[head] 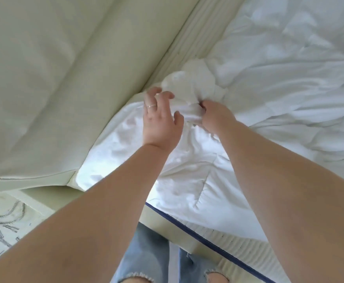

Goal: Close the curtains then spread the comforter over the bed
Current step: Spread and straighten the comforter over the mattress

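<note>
Both hands — right hand (212,113) gripping — bunch comforter (189,82) beside headboard (65,78).

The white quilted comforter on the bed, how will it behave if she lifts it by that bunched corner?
The white quilted comforter will probably sag and drape, since it lies creased all over. It bunches easily where the right hand grips it, so it looks soft and fairly light. The left hand, fingers spread, may need to steady the trailing edge.

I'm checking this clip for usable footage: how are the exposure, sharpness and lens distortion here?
Head view: bright, soft daylight; the white comforter is nearly blown out, folds barely reading. Left hand and right hand are slightly soft, the bunched fabric between them blurred. Wide-angle stretch enlarges the forearms and bows the headboard edge.
</note>
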### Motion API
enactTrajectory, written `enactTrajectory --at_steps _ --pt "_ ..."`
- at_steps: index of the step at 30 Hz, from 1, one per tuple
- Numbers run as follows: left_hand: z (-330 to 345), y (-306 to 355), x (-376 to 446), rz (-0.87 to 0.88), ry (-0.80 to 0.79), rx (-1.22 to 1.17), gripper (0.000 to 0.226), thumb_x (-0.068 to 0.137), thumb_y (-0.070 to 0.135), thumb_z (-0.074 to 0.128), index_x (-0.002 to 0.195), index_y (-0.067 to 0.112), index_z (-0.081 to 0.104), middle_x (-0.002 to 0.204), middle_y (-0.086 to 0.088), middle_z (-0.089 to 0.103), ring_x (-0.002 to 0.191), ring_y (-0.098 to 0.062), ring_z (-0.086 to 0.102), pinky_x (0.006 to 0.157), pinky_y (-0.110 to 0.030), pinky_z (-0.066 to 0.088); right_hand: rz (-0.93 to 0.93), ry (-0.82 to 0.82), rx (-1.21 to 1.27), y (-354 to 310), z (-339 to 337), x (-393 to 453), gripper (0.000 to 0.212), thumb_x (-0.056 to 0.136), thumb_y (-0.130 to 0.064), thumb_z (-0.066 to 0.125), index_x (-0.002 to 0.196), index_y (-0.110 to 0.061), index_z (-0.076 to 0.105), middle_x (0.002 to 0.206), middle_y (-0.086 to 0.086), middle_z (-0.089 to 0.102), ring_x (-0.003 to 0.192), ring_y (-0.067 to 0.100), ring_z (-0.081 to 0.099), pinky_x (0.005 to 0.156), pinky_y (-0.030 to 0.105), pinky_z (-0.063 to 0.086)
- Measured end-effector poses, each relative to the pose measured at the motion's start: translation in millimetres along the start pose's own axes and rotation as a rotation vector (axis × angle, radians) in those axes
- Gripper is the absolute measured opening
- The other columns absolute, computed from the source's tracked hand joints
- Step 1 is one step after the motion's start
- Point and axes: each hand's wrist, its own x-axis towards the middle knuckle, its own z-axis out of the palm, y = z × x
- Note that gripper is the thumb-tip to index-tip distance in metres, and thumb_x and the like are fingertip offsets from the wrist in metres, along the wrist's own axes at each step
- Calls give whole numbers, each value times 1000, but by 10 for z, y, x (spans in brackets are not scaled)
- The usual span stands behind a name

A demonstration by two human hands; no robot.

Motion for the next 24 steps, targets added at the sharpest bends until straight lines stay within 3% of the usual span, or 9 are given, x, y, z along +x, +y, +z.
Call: enactTrajectory --at_steps 3,5,7,9,11,13,17,21,24 --pt "186 44 461 -289 -243 84 68 89 23 57 147 23 23 157 -10 8 117 -33 54 83 -37 42 -35 259 -47 11 -257 159 27 92 -9 46 116 -15 58 114 13 61 110 35 57 81 38 44" --pt "279 -94 641 -408 -389 163 83 88 28 62 152 24 9 155 -14 17 128 -36 46 92 -41 41 -53 438 -69 -43 -438 335 43 90 -1 44 131 -13 48 122 16 52 112 37 55 85 43 45" --pt "293 -251 693 -457 -456 204 93 86 32 67 154 21 4 152 -19 27 133 -38 42 104 -42 36 -23 438 -26 -130 -586 551 63 90 2 39 147 -24 32 129 16 44 109 38 56 84 45 46" --pt "302 -383 687 -466 -458 199 102 83 37 72 155 20 2 153 -21 26 134 -38 42 108 -39 33 21 280 -81 -205 -669 747 77 95 -4 38 155 -45 12 143 17 38 124 38 51 97 48 45" --pt "318 -448 652 -439 -430 188 111 79 42 76 155 21 -2 154 -21 22 134 -37 43 109 -39 34 36 128 -253 -226 -667 874 71 99 -13 41 155 -47 13 154 18 34 140 37 39 109 49 37" --pt "314 -486 614 -366 -392 235 115 80 45 75 155 24 -10 156 -21 17 133 -34 46 108 -36 37 57 60 -347 -250 -634 925 54 98 -17 46 150 -30 39 150 11 45 140 32 40 109 47 37" --pt "245 -528 451 -8 -314 391 103 90 44 62 148 36 -23 158 -22 1 125 -33 53 99 -34 46 129 177 -235 -296 -571 886 36 94 -12 52 129 -14 59 132 7 60 125 29 55 93 39 44" --pt "220 -576 444 112 -378 463 88 97 52 45 148 40 -26 157 -9 -34 150 -40 2 120 -49 19 -5 493 32 -702 -1141 946 37 91 -10 58 128 -8 52 124 14 63 119 34 57 89 36 44" --pt "197 -577 582 159 -392 510 77 98 60 30 149 42 -26 154 -5 -41 149 -40 -13 119 -54 10 -140 571 258 -1189 -1631 1064 40 94 -18 49 133 -8 47 125 12 63 112 28 59 79 29 40"
